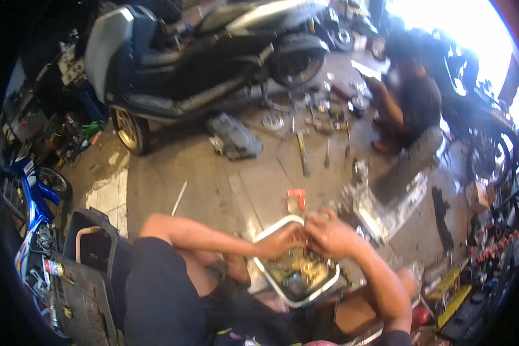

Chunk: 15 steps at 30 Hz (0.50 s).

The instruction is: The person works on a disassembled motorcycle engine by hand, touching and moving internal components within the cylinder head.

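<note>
Nearest: one seated person, lap in dark shorts (161,300), knees apart, two bare forearms reaching in. Between the knees, one tray (297,302), white-rimmed, corners rounded. Inside it, a jumble of parts (297,274), wet-looking, yellowish and dark; too blurred to count. Left hand (284,241) and right hand (331,233) come together over the tray's far end, fingers of both curled narrow. A small piece may sit between them; from where I stand I cannot tell whether either grips anything.

Just beyond the tray: one packet (296,199), red and pale. Left of that, one pale stick (180,198) flat on the floor. Near left: one black bin (92,230); past it, one blue motorbike (37,196).

Far left to centre: one scooter (184,75), silver and black, two wheels showing, the left one gold-rimmed. On the floor to the near side of it, one grey casing (234,137) and one round disc (273,121). Right of those, one hammer-like tool (303,154) and two thinner ones beside it. More small bits lie further off, too many and too smeared for a count.

Far right: one co-worker (415,104), dark top, crouched low, one pale sheet (366,70) close by. Nearer on the right: one black strip (442,219), one cardboard box (477,196), one red coiled hose (504,245).
</note>
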### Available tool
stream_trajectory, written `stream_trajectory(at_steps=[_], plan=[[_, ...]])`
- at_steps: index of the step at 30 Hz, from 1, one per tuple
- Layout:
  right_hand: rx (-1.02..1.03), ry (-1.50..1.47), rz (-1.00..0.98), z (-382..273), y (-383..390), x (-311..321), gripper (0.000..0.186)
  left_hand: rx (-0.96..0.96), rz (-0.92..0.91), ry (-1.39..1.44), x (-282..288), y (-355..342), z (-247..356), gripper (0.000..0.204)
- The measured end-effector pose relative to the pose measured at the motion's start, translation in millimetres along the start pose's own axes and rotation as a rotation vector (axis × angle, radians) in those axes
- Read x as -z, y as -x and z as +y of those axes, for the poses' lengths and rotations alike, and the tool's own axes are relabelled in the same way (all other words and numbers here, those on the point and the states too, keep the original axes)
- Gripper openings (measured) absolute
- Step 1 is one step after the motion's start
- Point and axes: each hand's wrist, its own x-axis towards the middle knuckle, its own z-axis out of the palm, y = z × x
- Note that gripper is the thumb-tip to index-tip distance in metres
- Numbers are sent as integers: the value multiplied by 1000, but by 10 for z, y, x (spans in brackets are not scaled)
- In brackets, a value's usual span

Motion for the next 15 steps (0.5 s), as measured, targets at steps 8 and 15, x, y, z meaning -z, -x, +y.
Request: stream_trajectory(at_steps=[8,15], plan=[[-52,-90,-45,164,-128,-42,40,172,62,88,2,-104,-260,33],[-74,-139,-12,56,-62,-65,36,156,58,133,-71,-65,-284,37]])
